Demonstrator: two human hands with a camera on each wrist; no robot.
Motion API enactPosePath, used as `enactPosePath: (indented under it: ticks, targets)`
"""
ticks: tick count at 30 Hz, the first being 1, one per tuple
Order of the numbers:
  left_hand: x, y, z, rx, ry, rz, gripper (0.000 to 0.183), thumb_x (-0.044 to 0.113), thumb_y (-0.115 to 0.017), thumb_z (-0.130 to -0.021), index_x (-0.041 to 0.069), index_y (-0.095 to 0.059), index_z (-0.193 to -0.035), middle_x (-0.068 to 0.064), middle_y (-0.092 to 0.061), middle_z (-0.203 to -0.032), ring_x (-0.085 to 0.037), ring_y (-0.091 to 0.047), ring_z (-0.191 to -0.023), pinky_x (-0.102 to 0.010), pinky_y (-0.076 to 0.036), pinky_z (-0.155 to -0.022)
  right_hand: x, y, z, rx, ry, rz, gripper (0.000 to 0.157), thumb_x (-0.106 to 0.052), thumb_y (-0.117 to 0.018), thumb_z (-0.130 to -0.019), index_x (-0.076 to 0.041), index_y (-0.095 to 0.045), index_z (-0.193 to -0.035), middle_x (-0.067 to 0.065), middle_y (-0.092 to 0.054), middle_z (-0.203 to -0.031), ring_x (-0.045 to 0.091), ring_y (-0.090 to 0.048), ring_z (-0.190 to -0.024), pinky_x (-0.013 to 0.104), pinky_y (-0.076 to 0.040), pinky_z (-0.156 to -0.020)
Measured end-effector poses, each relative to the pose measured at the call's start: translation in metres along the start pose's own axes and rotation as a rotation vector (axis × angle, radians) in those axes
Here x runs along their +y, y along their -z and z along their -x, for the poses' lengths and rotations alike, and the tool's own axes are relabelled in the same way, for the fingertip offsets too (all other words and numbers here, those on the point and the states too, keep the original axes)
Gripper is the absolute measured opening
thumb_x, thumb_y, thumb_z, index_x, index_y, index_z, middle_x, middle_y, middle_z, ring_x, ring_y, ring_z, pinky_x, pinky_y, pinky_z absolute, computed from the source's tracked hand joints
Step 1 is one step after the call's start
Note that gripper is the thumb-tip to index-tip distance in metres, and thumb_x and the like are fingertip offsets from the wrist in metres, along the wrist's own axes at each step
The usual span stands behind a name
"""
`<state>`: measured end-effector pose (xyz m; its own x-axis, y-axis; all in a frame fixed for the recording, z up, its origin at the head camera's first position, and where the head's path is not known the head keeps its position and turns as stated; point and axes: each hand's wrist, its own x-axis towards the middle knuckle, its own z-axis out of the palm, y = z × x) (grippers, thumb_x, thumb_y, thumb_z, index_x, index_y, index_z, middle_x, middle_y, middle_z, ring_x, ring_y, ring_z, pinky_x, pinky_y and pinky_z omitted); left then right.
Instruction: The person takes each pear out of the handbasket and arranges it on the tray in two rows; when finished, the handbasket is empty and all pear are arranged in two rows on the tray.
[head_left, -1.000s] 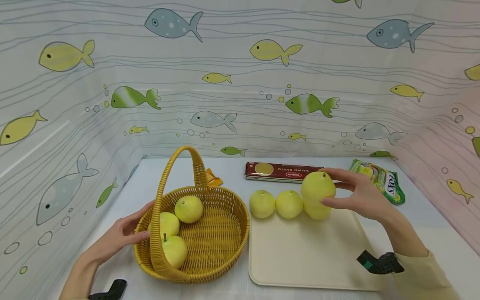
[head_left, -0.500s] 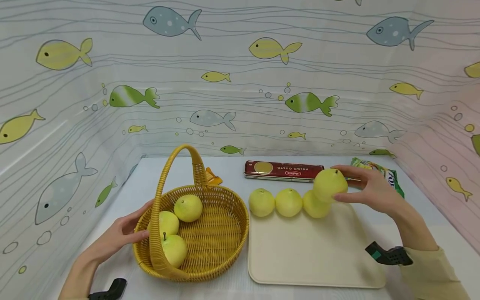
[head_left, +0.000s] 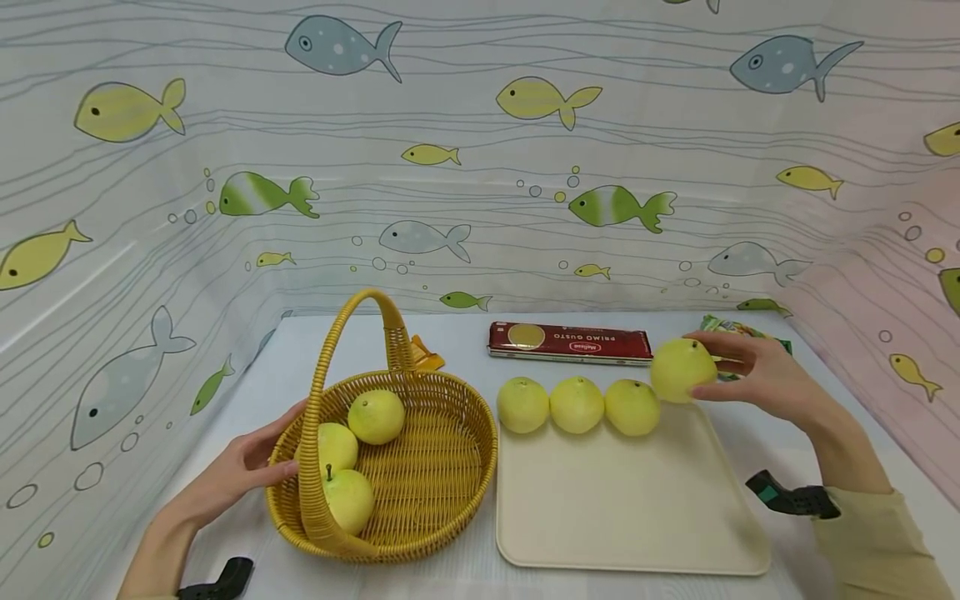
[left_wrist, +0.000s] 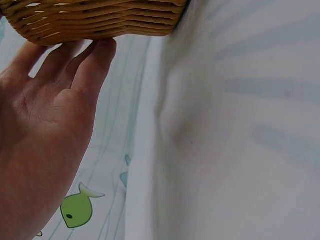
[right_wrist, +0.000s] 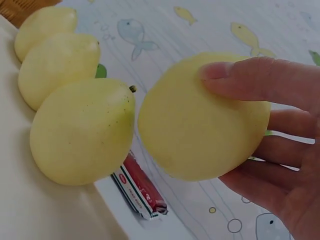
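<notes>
My right hand (head_left: 776, 383) grips a pale yellow pear (head_left: 681, 372) between thumb and fingers, over the back right of a cream tray (head_left: 630, 508). In the right wrist view that pear (right_wrist: 200, 130) is close beside the end pear (right_wrist: 82, 132) of a row. Three pears make up this row along the tray's back edge, the middle one (head_left: 577, 405) between two others. My left hand (head_left: 243, 467) holds the left side of a yellow wicker basket (head_left: 483, 475), thumb at the rim. Three pears, one (head_left: 377, 417) farther back, lie in the basket's left half.
Behind the tray lies a long dark red biscuit pack (head_left: 570, 342). A green candy bag (head_left: 731, 327) is partly hidden behind my right hand. Something orange (head_left: 425, 354) shows behind the basket. Fish-printed sheeting (head_left: 480, 208) rises at the back and sides.
My right hand has carried its pear to the right, from in front of the row's end pear to beside it. My left hand and the basket stay put.
</notes>
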<state>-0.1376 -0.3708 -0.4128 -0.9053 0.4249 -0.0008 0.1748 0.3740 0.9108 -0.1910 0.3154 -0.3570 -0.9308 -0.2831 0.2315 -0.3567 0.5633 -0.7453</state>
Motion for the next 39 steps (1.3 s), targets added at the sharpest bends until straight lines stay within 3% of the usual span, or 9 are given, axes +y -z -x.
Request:
enactPosePath:
  ticks: [10,17,21,23,25,28,30,35,39]
  targets:
    - [0.001,-0.001,0.0,-0.007,-0.018,0.013,0.072,0.001,-0.055,-0.099,0.015,-0.02,-0.161,0.017,-0.023,-0.163,0.018,-0.028,-0.137,-0.006,-0.031,-0.104,0.015,0.005,0.002,-0.094,-0.111,0.039,0.069,-0.024,-0.087,-0.078,-0.009,-0.057,-0.139,-0.008,-0.058,-0.128,-0.006,-0.062,-0.103,0.021,-0.055,-0.086]
    - [0.001,0.0,0.0,0.0,-0.008,0.009,0.073,0.002,-0.056,-0.1,0.015,-0.02,-0.161,0.017,-0.023,-0.164,0.019,-0.028,-0.137,-0.006,-0.031,-0.104,0.029,0.005,0.002,-0.121,-0.135,0.046,0.07,-0.028,-0.088,-0.077,-0.013,-0.059,-0.139,-0.01,-0.06,-0.129,-0.009,-0.059,-0.106,0.019,-0.052,-0.088]
    - [0.002,-0.001,0.001,0.003,-0.008,0.01,0.073,0.002,-0.055,-0.1,0.016,-0.02,-0.161,0.016,-0.022,-0.164,0.019,-0.028,-0.137,-0.006,-0.031,-0.104,0.037,0.003,0.001,-0.139,-0.148,0.052,0.069,-0.028,-0.087,-0.077,-0.012,-0.059,-0.138,-0.001,-0.062,-0.131,-0.006,-0.06,-0.106,0.023,-0.054,-0.088]
    - [0.002,-0.001,0.001,-0.001,-0.01,0.011,0.073,0.002,-0.055,-0.1,0.016,-0.02,-0.161,0.016,-0.022,-0.164,0.018,-0.028,-0.137,-0.006,-0.031,-0.104,0.04,0.002,0.001,-0.147,-0.158,0.063,0.069,-0.029,-0.087,-0.077,-0.012,-0.059,-0.138,0.004,-0.063,-0.132,0.0,-0.062,-0.109,0.031,-0.055,-0.091]
    - [0.002,-0.001,0.001,-0.004,-0.014,0.013,0.073,0.002,-0.055,-0.1,0.016,-0.019,-0.161,0.015,-0.022,-0.164,0.018,-0.028,-0.137,-0.007,-0.032,-0.104,0.042,0.001,0.001,-0.159,-0.157,0.059,0.069,-0.027,-0.086,-0.078,-0.01,-0.058,-0.139,0.011,-0.062,-0.134,0.015,-0.063,-0.116,0.042,-0.056,-0.094]
    - [0.002,-0.002,0.001,-0.004,-0.018,0.01,0.073,0.002,-0.055,-0.1,0.017,-0.02,-0.161,0.014,-0.022,-0.165,0.017,-0.029,-0.137,-0.007,-0.032,-0.104,0.045,0.001,0.002,-0.181,-0.16,0.051,0.069,-0.026,-0.084,-0.079,-0.009,-0.057,-0.14,0.015,-0.06,-0.137,0.031,-0.059,-0.124,0.048,-0.054,-0.096]
    - [0.002,-0.002,0.001,-0.003,-0.019,0.006,0.072,0.002,-0.055,-0.1,0.017,-0.02,-0.161,0.014,-0.022,-0.165,0.018,-0.028,-0.137,-0.007,-0.032,-0.104,0.048,0.0,0.002,-0.197,-0.158,0.036,0.068,-0.024,-0.084,-0.08,-0.008,-0.057,-0.14,0.017,-0.059,-0.138,0.027,-0.06,-0.123,0.046,-0.054,-0.095]
    - [0.002,-0.002,0.001,0.01,-0.008,0.001,0.073,0.002,-0.055,-0.1,0.017,-0.02,-0.161,0.012,-0.021,-0.165,0.018,-0.027,-0.137,-0.007,-0.031,-0.104,0.056,-0.001,0.003,-0.226,-0.159,0.019,0.066,-0.023,-0.083,-0.08,-0.007,-0.058,-0.139,0.017,-0.06,-0.137,-0.01,-0.055,-0.109,0.036,-0.055,-0.09]
    - [0.001,-0.001,0.0,0.011,-0.009,-0.001,0.073,0.002,-0.055,-0.1,0.018,-0.021,-0.161,0.012,-0.021,-0.165,0.018,-0.028,-0.137,-0.007,-0.032,-0.104,0.059,-0.001,0.004,-0.243,-0.154,0.005,0.066,-0.022,-0.083,-0.079,-0.007,-0.058,-0.139,0.017,-0.062,-0.135,-0.012,-0.055,-0.106,0.027,-0.053,-0.086]
